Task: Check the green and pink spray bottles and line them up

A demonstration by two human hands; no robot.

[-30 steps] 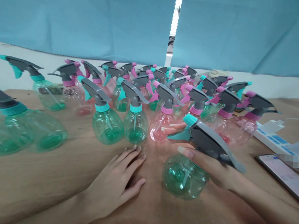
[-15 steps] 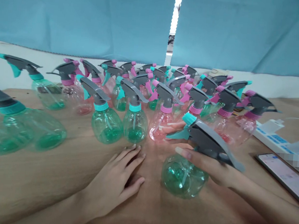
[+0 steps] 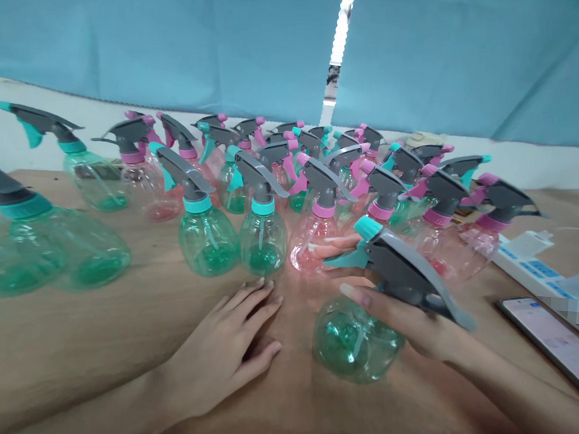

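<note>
My right hand [image 3: 412, 320] is wrapped round the neck of a green spray bottle [image 3: 354, 346] with a grey head and a teal nozzle and trigger. The thumb lies across the near side of the neck, and fingertips show behind the trigger. This bottle stands about upright, its nozzle pointing left. My left hand [image 3: 229, 346] lies open on the wooden table [image 3: 159, 340], fingers forward and slightly spread, holding nothing. Just beyond its fingertips are two green spray bottles [image 3: 263, 245] with teal collars. A pink spray bottle [image 3: 312, 239] stands behind my right fingers.
Rows of pink and green spray bottles [image 3: 437, 215] fill the table's far side. More green bottles [image 3: 96, 255] stand at the left edge. At the right are a phone [image 3: 545, 337] and a white power strip [image 3: 531, 263]. A blue curtain [image 3: 183, 35] hangs behind.
</note>
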